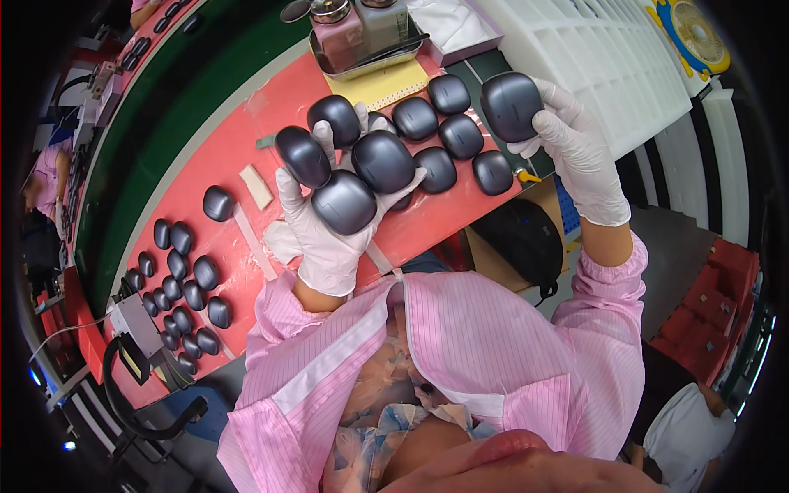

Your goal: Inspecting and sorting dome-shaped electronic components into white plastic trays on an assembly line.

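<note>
My left hand (329, 261), in a white glove, is turned palm up over the bench with several dark, glossy earbud cases (343, 203) in it. They rest on the palm and between the spread fingers. Another white glove covers my right hand (580, 156), raised at the right and closed on a single earbud case (511, 107) by its edge, between thumb and fingers. Beyond and to the right of my left hand, more cases (436, 169) lie loosely grouped on the pink bench mat (403, 234), a few partly hidden by that hand.
White slotted trays (588, 62) stand at the far right beside a yellow-blue fan (694, 37). A metal tray (380, 67) holds dispenser bottles (339, 37) at the back. Many small cases (193, 294) spread over the left bench, near a green conveyor belt (152, 156). Below the bench sits a black bag (519, 242).
</note>
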`<action>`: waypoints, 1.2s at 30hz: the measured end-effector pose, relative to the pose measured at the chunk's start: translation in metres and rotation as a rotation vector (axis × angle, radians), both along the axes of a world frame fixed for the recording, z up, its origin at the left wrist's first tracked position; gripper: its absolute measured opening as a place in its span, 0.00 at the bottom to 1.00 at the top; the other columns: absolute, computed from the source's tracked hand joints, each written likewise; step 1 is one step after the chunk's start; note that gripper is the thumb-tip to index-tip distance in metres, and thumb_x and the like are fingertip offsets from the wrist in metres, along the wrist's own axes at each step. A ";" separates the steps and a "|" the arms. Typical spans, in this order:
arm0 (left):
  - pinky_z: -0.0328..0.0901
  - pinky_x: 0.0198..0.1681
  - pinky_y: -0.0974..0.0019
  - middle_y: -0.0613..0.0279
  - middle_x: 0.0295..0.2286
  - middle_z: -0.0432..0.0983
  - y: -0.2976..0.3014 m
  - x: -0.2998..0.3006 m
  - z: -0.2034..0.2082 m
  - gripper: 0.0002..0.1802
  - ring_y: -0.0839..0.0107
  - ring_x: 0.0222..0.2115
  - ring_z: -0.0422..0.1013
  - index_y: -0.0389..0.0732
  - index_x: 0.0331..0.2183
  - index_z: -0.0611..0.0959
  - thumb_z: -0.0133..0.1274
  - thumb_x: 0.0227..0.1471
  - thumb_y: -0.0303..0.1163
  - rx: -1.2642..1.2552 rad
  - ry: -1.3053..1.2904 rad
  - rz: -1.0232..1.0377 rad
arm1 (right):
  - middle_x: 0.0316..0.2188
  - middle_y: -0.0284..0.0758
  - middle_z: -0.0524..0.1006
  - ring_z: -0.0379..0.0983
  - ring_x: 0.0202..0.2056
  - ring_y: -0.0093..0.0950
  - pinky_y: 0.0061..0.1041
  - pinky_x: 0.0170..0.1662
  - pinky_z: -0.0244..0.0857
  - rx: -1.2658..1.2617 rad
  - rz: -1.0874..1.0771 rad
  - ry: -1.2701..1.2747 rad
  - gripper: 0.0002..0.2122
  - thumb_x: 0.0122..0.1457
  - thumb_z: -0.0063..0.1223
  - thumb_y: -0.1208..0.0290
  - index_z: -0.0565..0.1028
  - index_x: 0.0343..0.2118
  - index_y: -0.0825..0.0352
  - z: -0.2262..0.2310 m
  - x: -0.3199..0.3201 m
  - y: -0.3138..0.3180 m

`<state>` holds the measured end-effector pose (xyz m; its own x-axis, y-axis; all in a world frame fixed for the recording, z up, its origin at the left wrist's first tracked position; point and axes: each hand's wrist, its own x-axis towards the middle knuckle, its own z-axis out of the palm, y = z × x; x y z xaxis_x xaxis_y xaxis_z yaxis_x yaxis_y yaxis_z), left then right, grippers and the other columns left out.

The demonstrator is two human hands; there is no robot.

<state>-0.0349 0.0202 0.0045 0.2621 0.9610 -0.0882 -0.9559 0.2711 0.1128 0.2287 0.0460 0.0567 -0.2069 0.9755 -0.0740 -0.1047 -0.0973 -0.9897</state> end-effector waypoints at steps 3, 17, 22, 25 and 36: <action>0.46 0.53 0.23 0.58 0.57 0.55 -0.003 0.001 0.009 0.31 0.52 0.60 0.48 0.50 0.46 0.78 0.56 0.43 0.58 -0.045 -0.005 -0.017 | 0.33 0.34 0.77 0.73 0.28 0.17 0.14 0.32 0.68 -0.015 0.000 -0.019 0.25 0.55 0.57 0.60 0.68 0.50 0.72 0.003 -0.004 -0.006; 0.40 0.55 0.23 0.61 0.57 0.56 0.007 -0.015 0.007 0.31 0.56 0.58 0.51 0.54 0.48 0.76 0.59 0.41 0.53 -0.038 -0.029 0.069 | 0.39 0.35 0.69 0.67 0.24 0.17 0.16 0.27 0.63 0.213 -0.322 -0.657 0.20 0.50 0.58 0.78 0.69 0.48 0.67 -0.068 -0.046 -0.093; 0.42 0.55 0.23 0.62 0.57 0.56 0.004 -0.011 0.005 0.36 0.54 0.57 0.53 0.52 0.52 0.72 0.57 0.42 0.56 -0.017 0.058 0.050 | 0.38 0.36 0.66 0.60 0.21 0.16 0.16 0.27 0.62 0.252 -0.281 -0.747 0.22 0.50 0.56 0.81 0.69 0.51 0.66 -0.073 -0.057 -0.101; 0.41 0.55 0.23 0.62 0.57 0.57 0.002 -0.011 0.006 0.30 0.57 0.59 0.50 0.52 0.48 0.76 0.57 0.42 0.53 -0.041 0.049 0.045 | 0.40 0.38 0.65 0.64 0.25 0.19 0.16 0.28 0.64 0.300 -0.301 -0.849 0.24 0.49 0.58 0.79 0.68 0.52 0.65 -0.078 -0.056 -0.103; 0.43 0.55 0.24 0.58 0.56 0.58 0.005 -0.012 0.003 0.30 0.53 0.59 0.51 0.52 0.46 0.78 0.59 0.41 0.53 -0.075 -0.001 0.028 | 0.36 0.42 0.65 0.68 0.32 0.34 0.27 0.34 0.66 0.463 -0.229 -1.184 0.38 0.38 0.69 0.59 0.66 0.55 0.64 -0.094 -0.057 -0.103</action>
<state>-0.0465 0.0247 0.0070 0.2351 0.9586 -0.1604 -0.9634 0.2517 0.0919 0.1720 -0.0574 -0.0377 -0.0737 0.9639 0.2560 0.8856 0.1813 -0.4276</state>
